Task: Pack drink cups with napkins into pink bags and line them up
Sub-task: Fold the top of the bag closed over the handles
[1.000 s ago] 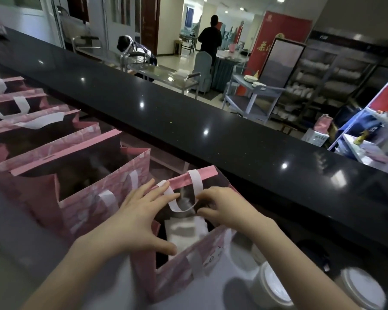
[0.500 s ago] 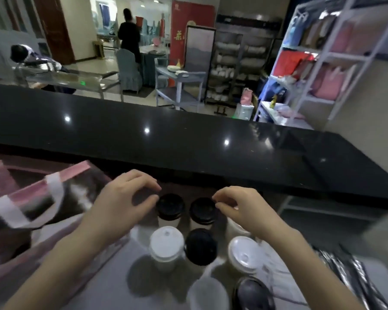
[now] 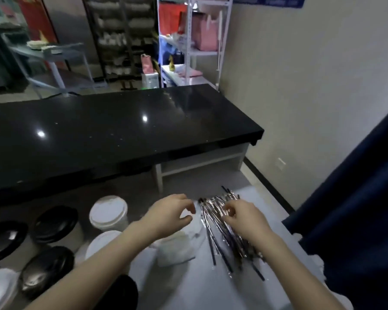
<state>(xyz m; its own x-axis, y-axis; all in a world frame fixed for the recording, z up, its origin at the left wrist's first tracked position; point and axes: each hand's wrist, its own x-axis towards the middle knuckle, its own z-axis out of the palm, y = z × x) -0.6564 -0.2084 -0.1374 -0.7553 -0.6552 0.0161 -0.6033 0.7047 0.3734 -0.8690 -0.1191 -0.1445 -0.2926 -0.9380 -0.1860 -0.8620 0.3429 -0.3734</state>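
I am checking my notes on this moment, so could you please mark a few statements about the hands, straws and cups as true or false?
The right hand touches the pile of wrapped straws. True.
The left hand grips a cup. False: it hovers above the napkins, with no cup in it.
Black-lidded cups and white-lidded cups are both present. True.
The straws lie on the black counter. False: they lie on the pale worktop in front of it.

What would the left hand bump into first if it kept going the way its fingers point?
Probably the straws. The left hand points rightward at the near edge of that pile, with a small gap between them, though its height above them is hard to judge.
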